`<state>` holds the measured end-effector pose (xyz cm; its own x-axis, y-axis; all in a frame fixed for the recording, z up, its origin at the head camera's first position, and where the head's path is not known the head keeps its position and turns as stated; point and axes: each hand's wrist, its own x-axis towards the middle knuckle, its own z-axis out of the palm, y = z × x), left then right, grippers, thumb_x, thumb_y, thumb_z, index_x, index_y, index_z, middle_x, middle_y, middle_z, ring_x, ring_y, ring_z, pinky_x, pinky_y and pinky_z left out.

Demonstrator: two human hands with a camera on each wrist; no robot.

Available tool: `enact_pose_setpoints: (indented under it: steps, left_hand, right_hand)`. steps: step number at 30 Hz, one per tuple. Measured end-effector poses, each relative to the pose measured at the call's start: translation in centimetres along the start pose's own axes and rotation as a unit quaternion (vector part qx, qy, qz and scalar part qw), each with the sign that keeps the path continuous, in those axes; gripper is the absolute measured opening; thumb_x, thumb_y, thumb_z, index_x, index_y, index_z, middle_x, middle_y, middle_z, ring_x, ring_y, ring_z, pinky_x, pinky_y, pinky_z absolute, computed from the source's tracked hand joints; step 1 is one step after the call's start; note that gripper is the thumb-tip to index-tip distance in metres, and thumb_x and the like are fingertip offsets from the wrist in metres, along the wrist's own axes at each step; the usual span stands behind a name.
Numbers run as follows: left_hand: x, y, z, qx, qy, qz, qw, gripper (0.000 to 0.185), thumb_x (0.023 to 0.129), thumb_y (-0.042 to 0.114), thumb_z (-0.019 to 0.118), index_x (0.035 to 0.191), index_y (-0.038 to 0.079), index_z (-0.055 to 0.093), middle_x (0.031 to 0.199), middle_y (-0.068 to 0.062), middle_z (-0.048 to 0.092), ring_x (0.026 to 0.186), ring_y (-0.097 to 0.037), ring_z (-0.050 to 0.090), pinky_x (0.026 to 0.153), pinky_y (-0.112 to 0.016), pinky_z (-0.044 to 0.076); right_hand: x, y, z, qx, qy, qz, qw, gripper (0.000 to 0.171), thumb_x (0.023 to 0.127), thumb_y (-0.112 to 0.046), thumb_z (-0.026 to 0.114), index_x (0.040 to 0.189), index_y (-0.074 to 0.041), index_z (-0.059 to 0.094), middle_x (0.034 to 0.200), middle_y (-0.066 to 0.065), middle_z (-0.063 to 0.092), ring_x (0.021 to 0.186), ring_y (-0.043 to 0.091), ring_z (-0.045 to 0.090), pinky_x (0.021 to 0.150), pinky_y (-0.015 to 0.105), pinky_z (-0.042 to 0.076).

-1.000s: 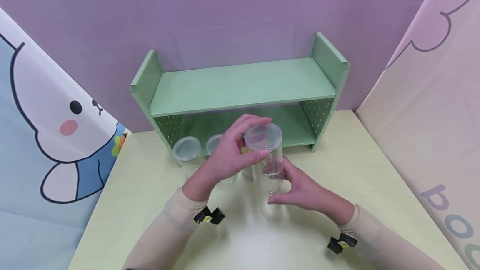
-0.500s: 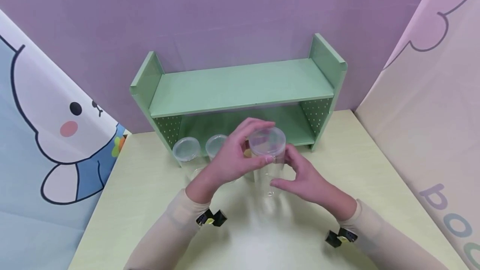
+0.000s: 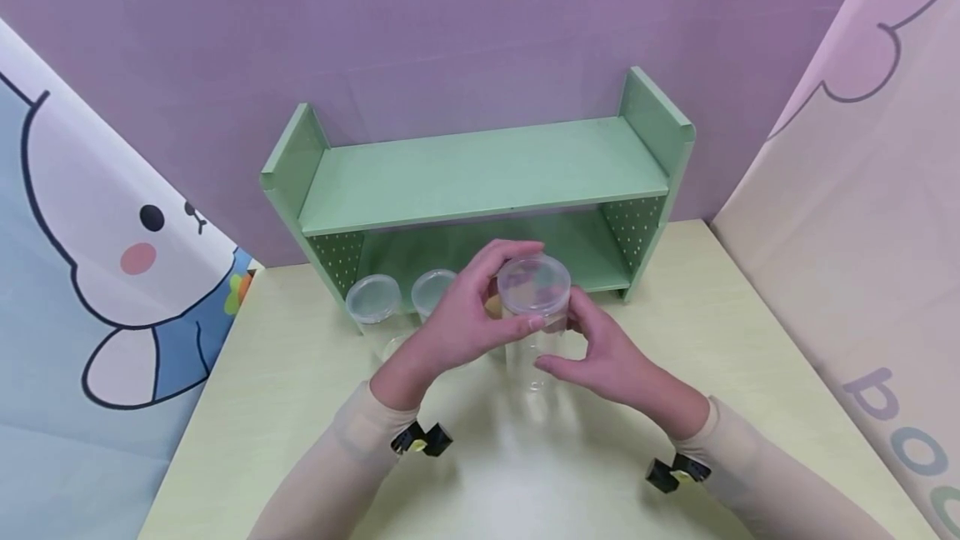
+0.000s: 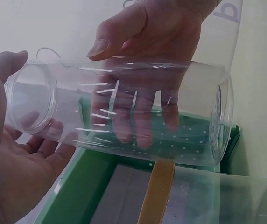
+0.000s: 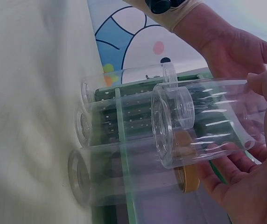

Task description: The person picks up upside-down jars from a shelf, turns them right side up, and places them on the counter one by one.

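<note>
Both hands are on a clear, see-through jar [image 3: 534, 282] with a clear top, raised off the table. Curled round its top end are the fingers and thumb of my left hand [image 3: 465, 307]. My right hand [image 3: 618, 365] grips the side lower down, its fingers seen through the wall in the left wrist view. Two like jars stand left of my left hand: a left one [image 3: 375, 298] and a middle one [image 3: 433, 290]. Behind that hand is a jar with a tan lid [image 5: 189, 177], mostly hidden in the head view.
A green two-tier shelf [image 3: 487, 173] stands at the back against a purple backdrop [image 3: 480, 23]. The jars stand close before its left and middle part. Pale table [image 3: 705, 315] extends right of the shelf and toward me. Printed cloth hangs on both sides.
The held jar has shifted slightly right and toward me. My right hand has moved up along its side. Over the last half second both hands have barely moved.
</note>
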<state>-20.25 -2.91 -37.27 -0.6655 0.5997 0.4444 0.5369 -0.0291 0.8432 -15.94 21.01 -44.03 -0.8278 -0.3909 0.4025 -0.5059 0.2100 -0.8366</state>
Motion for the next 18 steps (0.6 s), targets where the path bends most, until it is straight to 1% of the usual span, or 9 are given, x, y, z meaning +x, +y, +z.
enact_pose_setpoints:
  steps: [3,6,10,12,14,16,18]
  left_hand:
    - [-0.2,-0.1,-0.2,-0.004,0.002,0.004,1.0000,0.076,0.094,0.006,0.086,0.161,0.012,0.051,0.154,0.001,0.054,0.136,-0.021,0.059,0.116,-0.049,0.052]
    - [-0.4,-0.2,-0.7,-0.002,0.011,0.014,0.9998,0.075,0.092,0.002,0.086,0.159,0.008,0.052,0.155,-0.003,0.054,0.138,-0.025,0.057,0.117,-0.050,0.052]
    - [-1.1,-0.1,-2.0,0.015,0.047,0.031,0.9983,0.067,0.092,-0.001,0.085,0.153,0.002,0.056,0.153,-0.013,0.057,0.140,-0.028,0.058,0.116,-0.051,0.053]
    - [-1.7,0.0,-3.1,0.030,0.072,0.044,0.9959,0.061,0.093,-0.001,0.083,0.149,-0.001,0.058,0.150,-0.016,0.059,0.138,-0.029,0.060,0.115,-0.051,0.054]
    - [-2.4,0.2,-4.6,0.056,0.102,0.061,0.9913,0.056,0.094,0.000,0.082,0.146,-0.004,0.060,0.147,-0.019,0.060,0.135,-0.030,0.061,0.113,-0.051,0.056]
    - [-3.2,0.4,-6.4,0.082,0.135,0.074,0.9847,0.052,0.095,-0.002,0.080,0.144,-0.006,0.062,0.143,-0.019,0.061,0.132,-0.031,0.062,0.112,-0.049,0.057]
    - [-4.0,0.6,-8.2,0.112,0.171,0.083,0.9754,0.049,0.094,-0.006,0.079,0.141,-0.008,0.063,0.140,-0.020,0.062,0.129,-0.032,0.063,0.109,-0.045,0.059]
  right_hand:
    - [0.1,0.1,0.0,0.004,0.001,-0.004,1.000,0.079,0.089,-0.003,0.091,0.156,-0.009,0.050,0.142,0.006,0.065,0.122,0.022,0.066,0.104,0.048,0.059]
    - [0.0,0.3,0.0,0.006,0.002,-0.010,1.000,0.078,0.089,-0.002,0.091,0.156,-0.008,0.050,0.143,0.007,0.065,0.123,0.025,0.066,0.103,0.048,0.060]
    - [-0.2,0.6,-0.3,0.004,0.007,-0.012,1.000,0.078,0.088,0.000,0.091,0.155,-0.007,0.051,0.142,0.008,0.066,0.123,0.023,0.067,0.103,0.049,0.061]
    - [-0.2,0.6,-0.5,0.000,0.011,-0.011,1.000,0.079,0.088,0.000,0.091,0.155,-0.008,0.051,0.141,0.007,0.066,0.122,0.020,0.068,0.103,0.047,0.061]
    - [-0.3,0.8,-0.6,-0.004,0.014,-0.014,1.000,0.080,0.088,0.000,0.091,0.157,-0.008,0.050,0.141,0.008,0.066,0.121,0.019,0.068,0.102,0.045,0.061]
    - [-0.4,0.9,-0.8,-0.007,0.016,-0.016,1.000,0.082,0.088,0.001,0.090,0.158,-0.008,0.050,0.141,0.008,0.065,0.121,0.020,0.068,0.102,0.044,0.061]
    - [-0.4,1.1,-1.0,-0.008,0.018,-0.016,1.000,0.083,0.087,0.003,0.090,0.159,-0.008,0.049,0.141,0.008,0.065,0.121,0.024,0.068,0.102,0.043,0.061]
